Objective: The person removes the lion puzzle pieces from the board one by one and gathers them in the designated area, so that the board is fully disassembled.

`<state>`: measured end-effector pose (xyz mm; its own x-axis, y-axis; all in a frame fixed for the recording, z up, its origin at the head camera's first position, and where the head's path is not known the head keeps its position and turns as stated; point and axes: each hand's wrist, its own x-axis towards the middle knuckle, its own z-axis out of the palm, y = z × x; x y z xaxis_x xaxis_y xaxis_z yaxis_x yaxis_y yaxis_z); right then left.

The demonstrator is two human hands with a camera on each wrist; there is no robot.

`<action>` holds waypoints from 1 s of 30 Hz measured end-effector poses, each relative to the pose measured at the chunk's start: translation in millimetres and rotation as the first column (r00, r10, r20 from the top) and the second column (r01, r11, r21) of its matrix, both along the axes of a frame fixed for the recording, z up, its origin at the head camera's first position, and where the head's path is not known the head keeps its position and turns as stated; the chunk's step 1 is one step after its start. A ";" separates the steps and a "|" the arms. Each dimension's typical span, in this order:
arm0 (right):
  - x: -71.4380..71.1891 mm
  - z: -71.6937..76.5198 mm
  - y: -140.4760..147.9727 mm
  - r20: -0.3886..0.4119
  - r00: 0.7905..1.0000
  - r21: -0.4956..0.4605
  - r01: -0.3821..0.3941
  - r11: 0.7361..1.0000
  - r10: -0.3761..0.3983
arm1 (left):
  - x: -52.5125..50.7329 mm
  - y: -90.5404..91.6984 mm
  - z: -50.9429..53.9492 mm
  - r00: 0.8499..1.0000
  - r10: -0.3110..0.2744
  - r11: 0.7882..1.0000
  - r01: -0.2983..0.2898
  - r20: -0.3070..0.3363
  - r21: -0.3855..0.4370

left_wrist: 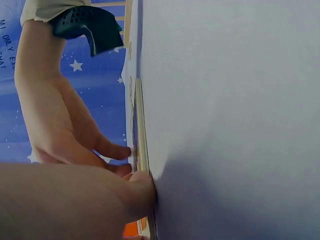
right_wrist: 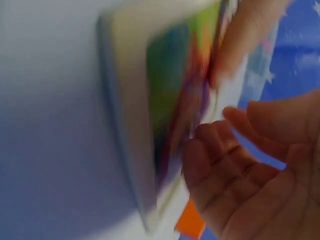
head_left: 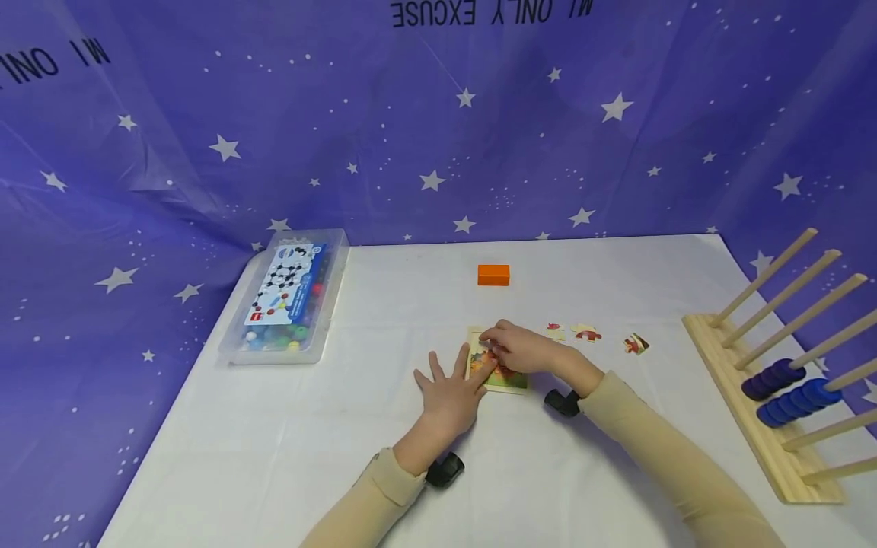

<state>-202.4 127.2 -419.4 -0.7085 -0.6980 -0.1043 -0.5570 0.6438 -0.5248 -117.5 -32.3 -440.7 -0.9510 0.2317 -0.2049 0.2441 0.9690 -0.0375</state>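
Note:
A small wooden jigsaw puzzle board (head_left: 507,387) with a colourful picture lies flat on the white table. My left hand (head_left: 448,399) has its fingers spread at the board's left side, and its thumb presses on the picture. Over the upper part of the puzzle is my right hand (head_left: 524,348). In the right wrist view the fingertips of this right hand (right_wrist: 250,175) touch the picture, lightly bent, with no piece visible between thumb and fingers. Loose puzzle pieces lie right of the board, one (head_left: 587,333) near its top and another (head_left: 636,344) farther right.
An orange block (head_left: 493,275) sits behind the board. At the back left stands a clear plastic box (head_left: 284,301) of coloured balls. A wooden peg rack (head_left: 760,411) with blue and purple rings occupies the right side. A purple star-printed cloth (head_left: 384,137) hangs behind the table.

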 end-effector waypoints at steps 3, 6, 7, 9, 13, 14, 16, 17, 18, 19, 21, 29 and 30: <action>4.3 -4.5 -8.6 -0.015 1.000 0.041 0.005 0.999 -0.004 | 0.8 3.9 1.2 1.000 -0.001 1.000 0.001 0.006 0.001; 7.4 -7.7 -11.5 -0.057 0.998 0.042 0.021 0.999 -0.019 | 2.2 6.9 2.9 1.000 0.002 1.000 -0.002 0.011 0.013; 8.6 -8.1 -11.8 -0.068 0.997 0.032 0.024 0.999 -0.021 | 2.6 7.6 3.3 1.000 0.004 1.000 -0.004 0.014 0.018; 10.5 -9.1 -12.2 -0.090 0.996 0.011 0.022 1.000 -0.021 | 3.5 8.3 3.8 1.000 0.006 1.000 -0.007 0.010 0.021; 14.5 -10.6 -12.4 -0.109 0.993 -0.025 0.030 0.999 -0.032 | 4.8 8.4 3.3 1.000 0.006 1.000 -0.006 0.005 0.009; 15.2 -11.0 -12.4 -0.111 0.993 -0.032 0.035 0.999 -0.039 | 5.0 8.3 2.9 1.000 0.007 1.000 -0.007 0.003 0.006; 16.3 -11.2 -12.4 -0.110 0.993 -0.045 0.047 0.998 -0.051 | 5.0 8.1 1.7 1.000 0.009 1.000 -0.009 0.004 0.003; 16.7 -11.2 -12.5 -0.105 0.993 -0.053 0.054 0.997 -0.060 | 5.0 8.1 1.4 1.000 0.010 1.000 -0.010 0.005 0.000; 16.6 -11.5 -12.4 -0.098 0.993 -0.063 0.060 0.996 -0.066 | 5.0 8.0 1.1 1.000 0.010 1.000 -0.010 0.005 -0.002; 16.4 -11.8 -12.3 -0.090 0.993 -0.074 0.065 0.995 -0.072 | 5.0 8.0 1.1 1.000 0.011 1.000 -0.011 0.006 -0.005; 15.5 -12.6 -12.2 -0.077 0.994 -0.094 0.072 0.993 -0.080 | 5.0 7.9 1.4 1.000 0.009 1.000 -0.009 0.007 -0.008; 12.9 -15.9 -14.1 -0.057 0.996 -0.165 0.052 0.985 -0.062 | 4.7 7.9 0.4 1.000 0.003 1.000 -0.003 0.006 -0.016; 12.7 -16.6 -14.2 -0.048 0.997 -0.173 0.048 0.984 -0.057 | 4.7 7.9 0.3 1.000 0.004 1.000 -0.004 0.007 -0.018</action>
